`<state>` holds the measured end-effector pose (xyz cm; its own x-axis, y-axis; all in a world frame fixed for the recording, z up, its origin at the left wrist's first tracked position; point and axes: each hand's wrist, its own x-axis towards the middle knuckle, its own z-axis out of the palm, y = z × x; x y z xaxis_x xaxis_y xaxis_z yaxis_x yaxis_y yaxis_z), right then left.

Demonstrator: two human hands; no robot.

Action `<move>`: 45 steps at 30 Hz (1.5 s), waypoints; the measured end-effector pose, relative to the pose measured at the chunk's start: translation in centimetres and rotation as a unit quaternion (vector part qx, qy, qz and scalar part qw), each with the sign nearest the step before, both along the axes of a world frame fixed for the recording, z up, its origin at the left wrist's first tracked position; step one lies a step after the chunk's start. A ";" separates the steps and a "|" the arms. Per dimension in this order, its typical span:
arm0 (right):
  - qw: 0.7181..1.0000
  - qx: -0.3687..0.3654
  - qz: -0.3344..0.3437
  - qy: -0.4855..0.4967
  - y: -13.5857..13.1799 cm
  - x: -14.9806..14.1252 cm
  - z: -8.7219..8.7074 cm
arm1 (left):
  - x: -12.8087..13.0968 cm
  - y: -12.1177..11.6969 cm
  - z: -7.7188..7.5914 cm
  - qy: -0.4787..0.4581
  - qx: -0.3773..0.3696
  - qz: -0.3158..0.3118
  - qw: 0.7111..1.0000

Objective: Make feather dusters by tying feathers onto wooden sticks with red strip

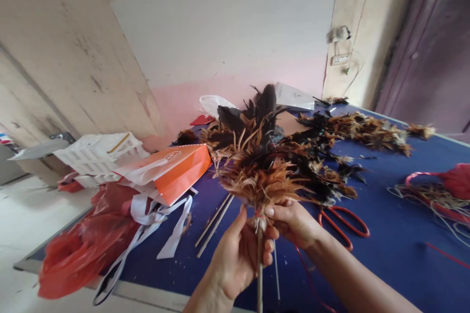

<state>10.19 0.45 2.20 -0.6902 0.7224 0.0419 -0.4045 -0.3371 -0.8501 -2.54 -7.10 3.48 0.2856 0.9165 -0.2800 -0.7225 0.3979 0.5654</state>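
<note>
A feather duster (262, 181) with brown and black feathers stands upright in front of me, its thin wooden stick (260, 269) pointing down. My left hand (235, 254) is closed around the stick just below the feathers. At the pale, red-wrapped base of the feathers, my right hand (299, 222) pinches with thumb and fingers. A red string (304, 266) trails down below my right hand; whether its fingers grip the string is hidden. Red-handled scissors (345, 225) lie just beyond my right wrist, and two loose sticks (215, 225) rest left of the duster.
Loose feathers (367, 132) spread over the back and right of the blue table (396, 205). An orange bag (183, 166) and a crumpled red plastic bag (88, 239) lie at left. Tangled string (436, 195) sits at far right, and a pink wall (183, 102) stands behind.
</note>
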 end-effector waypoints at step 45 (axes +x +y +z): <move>0.700 0.216 -0.413 -0.541 15.3 12.8 0.8 | -3.3 8.2 -2.2 -0.146 -0.086 0.071 0.983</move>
